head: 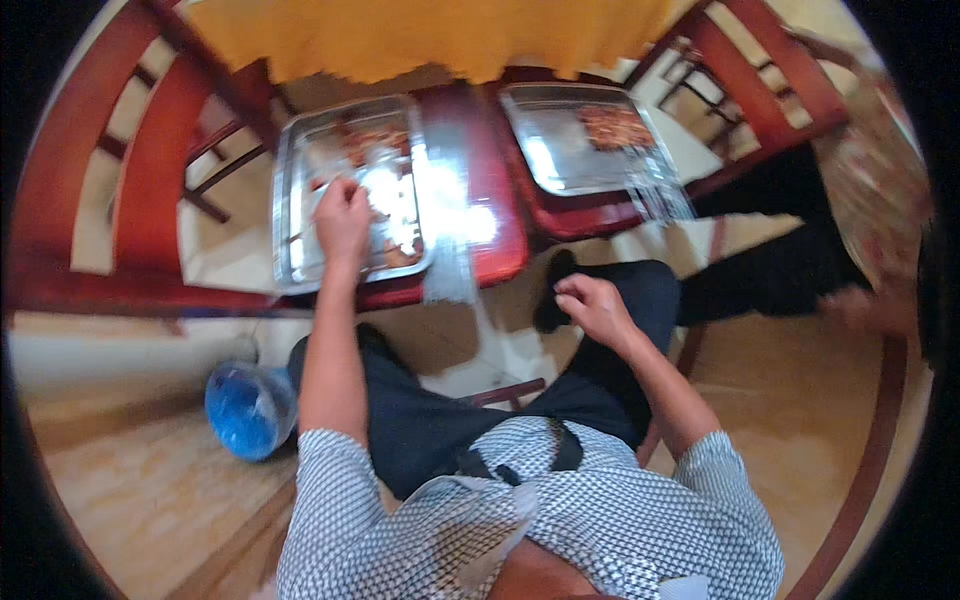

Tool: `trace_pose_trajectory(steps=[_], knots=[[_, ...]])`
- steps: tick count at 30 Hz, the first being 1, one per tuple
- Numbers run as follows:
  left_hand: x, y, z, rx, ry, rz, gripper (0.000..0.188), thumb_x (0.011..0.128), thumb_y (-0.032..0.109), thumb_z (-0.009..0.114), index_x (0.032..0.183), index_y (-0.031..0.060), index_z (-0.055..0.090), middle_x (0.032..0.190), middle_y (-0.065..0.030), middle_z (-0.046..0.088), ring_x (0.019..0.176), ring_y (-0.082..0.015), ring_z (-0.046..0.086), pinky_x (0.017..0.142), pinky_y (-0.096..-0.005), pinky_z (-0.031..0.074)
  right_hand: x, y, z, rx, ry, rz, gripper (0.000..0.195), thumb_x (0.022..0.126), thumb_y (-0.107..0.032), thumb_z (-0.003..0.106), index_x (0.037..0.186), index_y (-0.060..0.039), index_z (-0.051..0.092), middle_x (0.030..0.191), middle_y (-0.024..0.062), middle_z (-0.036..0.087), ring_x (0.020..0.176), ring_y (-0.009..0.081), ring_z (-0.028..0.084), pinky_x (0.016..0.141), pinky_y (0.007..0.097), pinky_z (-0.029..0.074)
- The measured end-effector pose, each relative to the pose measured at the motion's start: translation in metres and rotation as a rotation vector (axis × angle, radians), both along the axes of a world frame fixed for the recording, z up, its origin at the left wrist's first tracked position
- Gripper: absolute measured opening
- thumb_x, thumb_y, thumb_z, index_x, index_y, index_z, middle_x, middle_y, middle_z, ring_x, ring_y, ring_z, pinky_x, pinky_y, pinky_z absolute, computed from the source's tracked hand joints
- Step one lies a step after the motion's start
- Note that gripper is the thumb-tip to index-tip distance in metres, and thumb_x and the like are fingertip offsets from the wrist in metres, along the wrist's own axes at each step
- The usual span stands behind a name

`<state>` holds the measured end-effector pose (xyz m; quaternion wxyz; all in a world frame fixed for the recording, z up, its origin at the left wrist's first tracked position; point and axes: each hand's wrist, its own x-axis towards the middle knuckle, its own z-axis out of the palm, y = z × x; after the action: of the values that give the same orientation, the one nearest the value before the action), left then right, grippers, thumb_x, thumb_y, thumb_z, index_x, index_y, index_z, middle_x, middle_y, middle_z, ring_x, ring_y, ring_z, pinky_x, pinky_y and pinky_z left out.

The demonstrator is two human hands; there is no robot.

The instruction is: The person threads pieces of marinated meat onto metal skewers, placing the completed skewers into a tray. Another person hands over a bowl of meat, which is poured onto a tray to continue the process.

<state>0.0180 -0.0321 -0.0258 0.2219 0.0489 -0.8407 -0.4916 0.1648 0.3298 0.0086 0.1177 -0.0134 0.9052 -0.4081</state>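
Observation:
My left hand (343, 217) reaches over a shiny metal tray (282, 247) with its fingers curled together. Blur hides whether anything sits between those fingers. Reddish-brown pieces, perhaps food (375, 142), lie at the far side of this tray, and a few more are near its front right corner. Clear plastic sleeves or bags (450, 259) hang over the seat edge beside it. Above my right knee, my right hand (596, 304) is raised with thumb and fingers close together; its grasp is unclear. A second metal tray (547, 176) holds a reddish-brown heap (615, 127).
The trays rest on dark red chair seats (499, 247). More clear plastic (660, 195) overhangs the right tray. Red wooden chair backs (161, 165) flank both sides. A yellow cloth (435, 37) hangs beyond. A blue bin (251, 412) stands at left; another person's dark-clothed leg (772, 270) is at right.

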Motion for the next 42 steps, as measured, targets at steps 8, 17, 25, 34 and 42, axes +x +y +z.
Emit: trace_pose_trajectory(steps=[8, 17, 25, 34, 42], knots=[[0.008, -0.043, 0.021, -0.38, -0.175, 0.222, 0.015, 0.08, 0.014, 0.063, 0.091, 0.0038, 0.062, 0.094, -0.0122, 0.066, 0.079, -0.0286, 0.065, 0.071, -0.0396, 0.051, 0.032, -0.036, -0.04, 0.148, -0.044, 0.181, 0.021, 0.08, -0.019, 0.065, 0.096, -0.0041, 0.067, 0.09, 0.0164, 0.068, 0.084, 0.0324, 0.066, 0.075, 0.0399, 0.051], [0.004, -0.049, 0.031, -0.655, -0.343, 0.079, 0.029, 0.072, 0.009, 0.065, 0.101, 0.0054, 0.065, 0.096, -0.0182, 0.065, 0.087, -0.0333, 0.065, 0.074, -0.0432, 0.051, 0.031, -0.039, -0.047, 0.149, -0.078, 0.244, 0.02, 0.08, -0.019, 0.065, 0.093, -0.0043, 0.067, 0.088, 0.0166, 0.067, 0.083, 0.034, 0.065, 0.074, 0.0415, 0.051], [-0.01, -0.044, 0.017, -0.714, -0.352, -0.079, 0.013, 0.075, 0.014, 0.064, 0.082, 0.0038, 0.061, 0.089, -0.0178, 0.065, 0.085, -0.0356, 0.062, 0.073, -0.045, 0.049, 0.026, -0.051, -0.051, 0.115, -0.092, 0.306, 0.021, 0.081, -0.021, 0.065, 0.094, -0.0052, 0.066, 0.085, 0.0168, 0.067, 0.082, 0.0343, 0.064, 0.073, 0.0423, 0.05], [-0.017, -0.037, 0.033, -0.658, -0.551, -0.062, 0.024, 0.074, 0.023, 0.069, 0.081, 0.0009, 0.063, 0.075, -0.0186, 0.065, 0.076, -0.034, 0.064, 0.069, -0.0428, 0.051, 0.024, -0.059, -0.052, 0.114, -0.171, 0.346, 0.021, 0.081, -0.023, 0.063, 0.094, -0.0065, 0.067, 0.084, 0.017, 0.067, 0.08, 0.034, 0.064, 0.072, 0.0427, 0.05], [-0.016, -0.044, 0.028, -0.53, -0.425, 0.006, 0.008, 0.072, 0.009, 0.059, 0.075, 0.0028, 0.054, 0.076, -0.0191, 0.062, 0.076, -0.0365, 0.062, 0.067, -0.0451, 0.047, 0.016, -0.068, -0.045, 0.026, -0.24, 0.326, 0.024, 0.082, -0.023, 0.062, 0.095, -0.0034, 0.067, 0.084, 0.0172, 0.067, 0.079, 0.0334, 0.065, 0.07, 0.0413, 0.051]])
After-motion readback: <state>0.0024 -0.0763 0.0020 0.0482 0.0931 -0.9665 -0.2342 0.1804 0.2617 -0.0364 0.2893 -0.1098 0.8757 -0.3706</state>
